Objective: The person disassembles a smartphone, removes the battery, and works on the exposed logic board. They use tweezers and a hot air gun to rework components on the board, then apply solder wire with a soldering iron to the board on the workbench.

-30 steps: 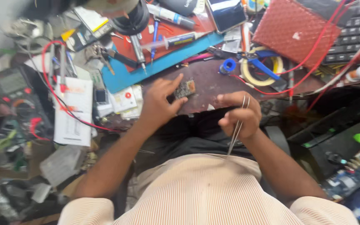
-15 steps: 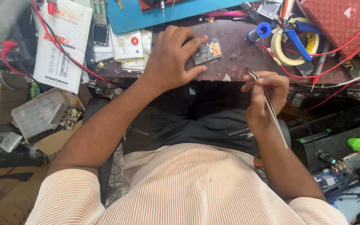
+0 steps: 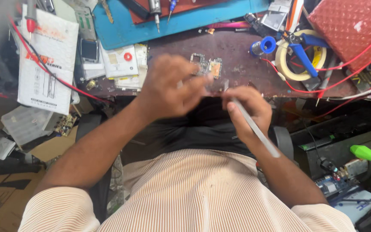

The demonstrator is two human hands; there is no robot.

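Tweezers (image 3: 254, 126), slim and silver metal, sit pinched in the right hand (image 3: 245, 109), whose fingers are curled closed around the upper part of the tool; the long shaft slants down toward the person's lap over the dark trousers and striped shirt. Just beside it, the left hand (image 3: 170, 92) is blurred, fingers bent and drawn together at the tips; whether it grips anything cannot be told. Both hands hover at the near edge of the worn brown wooden workbench (image 3: 237, 47).

Just beyond the left fingertips lies a small bare green-and-gold circuit board (image 3: 206, 66), flat on the bench and apart from the tweezers. To its right stand a blue spool of solder wire (image 3: 265, 45) and a yellowish ring of tape (image 3: 282, 60) with blue-handled pliers (image 3: 301, 53) lying across it. Red wires (image 3: 348, 73) trail over that side. Farther back a blue rubber work mat (image 3: 172, 23) spans the bench, and a red quilted pouch (image 3: 351, 25) fills the far right corner. At far left rests a white printed cardboard box (image 3: 48, 60).
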